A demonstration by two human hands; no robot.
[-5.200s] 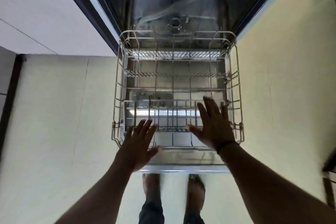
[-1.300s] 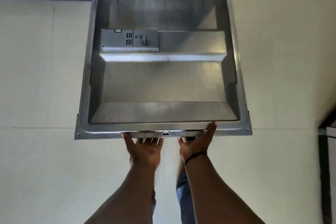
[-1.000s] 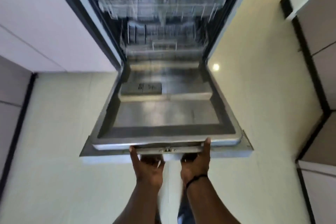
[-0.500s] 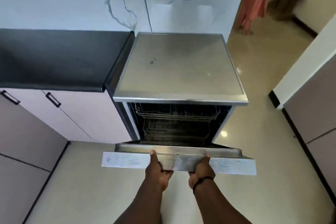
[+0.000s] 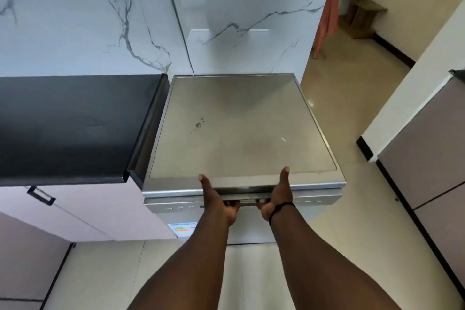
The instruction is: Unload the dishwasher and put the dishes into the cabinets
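While both hands, left [image 5: 222, 205] and right [image 5: 275, 200], grip the steel dishwasher door [image 5: 254, 224] top edge, its coloured label [image 5: 182, 228] stays illegible.

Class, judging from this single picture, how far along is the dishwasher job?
Done: the dishwasher door stands upright against the body, no racks showing. In hand: left hand and right hand grip its top edge, thumbs on the dishwasher top. Left: nothing visible; no dishes are in view.
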